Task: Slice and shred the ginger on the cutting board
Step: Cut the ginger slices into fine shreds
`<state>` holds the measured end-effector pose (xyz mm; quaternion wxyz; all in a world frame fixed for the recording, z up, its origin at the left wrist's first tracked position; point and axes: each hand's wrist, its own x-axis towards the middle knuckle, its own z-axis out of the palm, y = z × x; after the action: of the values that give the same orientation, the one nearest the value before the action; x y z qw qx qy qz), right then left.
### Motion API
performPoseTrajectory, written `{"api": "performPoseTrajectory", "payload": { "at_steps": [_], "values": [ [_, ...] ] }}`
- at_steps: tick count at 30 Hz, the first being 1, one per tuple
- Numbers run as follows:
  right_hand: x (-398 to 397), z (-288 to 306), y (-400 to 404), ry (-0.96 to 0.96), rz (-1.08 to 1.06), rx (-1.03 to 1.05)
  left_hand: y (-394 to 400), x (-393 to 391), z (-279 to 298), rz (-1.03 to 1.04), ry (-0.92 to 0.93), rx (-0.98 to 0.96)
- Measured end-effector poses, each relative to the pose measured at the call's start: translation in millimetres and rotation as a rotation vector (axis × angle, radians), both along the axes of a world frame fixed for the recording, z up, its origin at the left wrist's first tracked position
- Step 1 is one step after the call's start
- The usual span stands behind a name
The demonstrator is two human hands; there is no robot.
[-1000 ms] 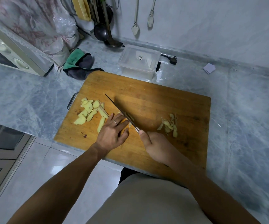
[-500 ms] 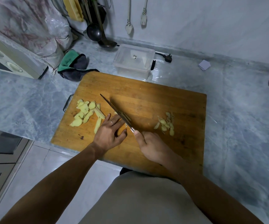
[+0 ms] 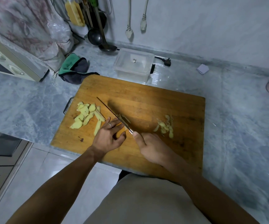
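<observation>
— While the right hand (image 3: 153, 147) is gripping the knife (image 3: 114, 113), what is the left hand (image 3: 108, 136) doing?
— Curling over the ginger piece beside the blade. Ginger slices (image 3: 87, 115) are lying left on the cutting board (image 3: 162, 102), scraps (image 3: 165, 126) right.

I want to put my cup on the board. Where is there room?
The far right part of the cutting board, beyond the small ginger pile, is bare. It is crowded near the knife, both hands and the ginger slices.
</observation>
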<state>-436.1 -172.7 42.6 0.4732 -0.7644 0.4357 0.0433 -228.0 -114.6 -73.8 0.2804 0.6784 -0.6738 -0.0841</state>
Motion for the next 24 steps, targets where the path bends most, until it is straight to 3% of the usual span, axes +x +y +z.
{"api": "performPoseTrajectory", "payload": {
  "at_steps": [24],
  "values": [
    [8.2,-0.6,-0.4,-0.019,-0.026,0.013,-0.8,4.0,-6.0,-0.024,-0.006,-0.072]
  ]
}}
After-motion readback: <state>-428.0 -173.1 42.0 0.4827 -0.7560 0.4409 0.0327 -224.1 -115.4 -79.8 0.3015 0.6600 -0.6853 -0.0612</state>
